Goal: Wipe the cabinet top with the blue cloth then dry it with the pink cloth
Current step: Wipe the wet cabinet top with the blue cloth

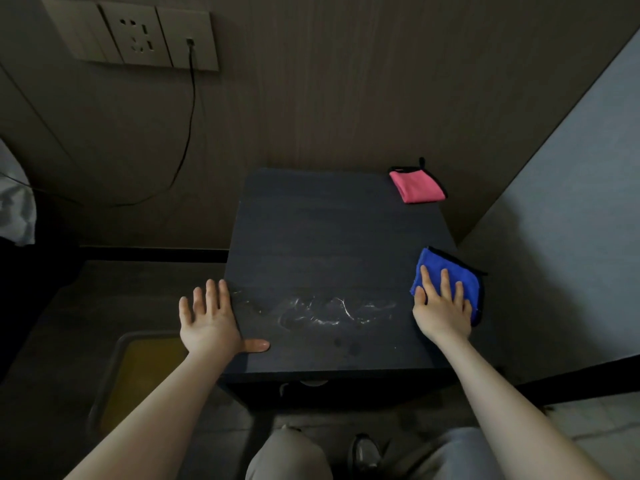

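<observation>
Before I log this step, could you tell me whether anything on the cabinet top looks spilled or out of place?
Yes: a pale, streaky wet smear lies across the front of the cabinet top, between the left hand and the right hand, which presses the blue cloth. The pink cloth lies folded at the back right corner.

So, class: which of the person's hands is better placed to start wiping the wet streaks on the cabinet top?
Right. The right hand already presses flat on the blue cloth, beside the wet streaks. The left hand holds nothing, at the cabinet top's left edge.
</observation>
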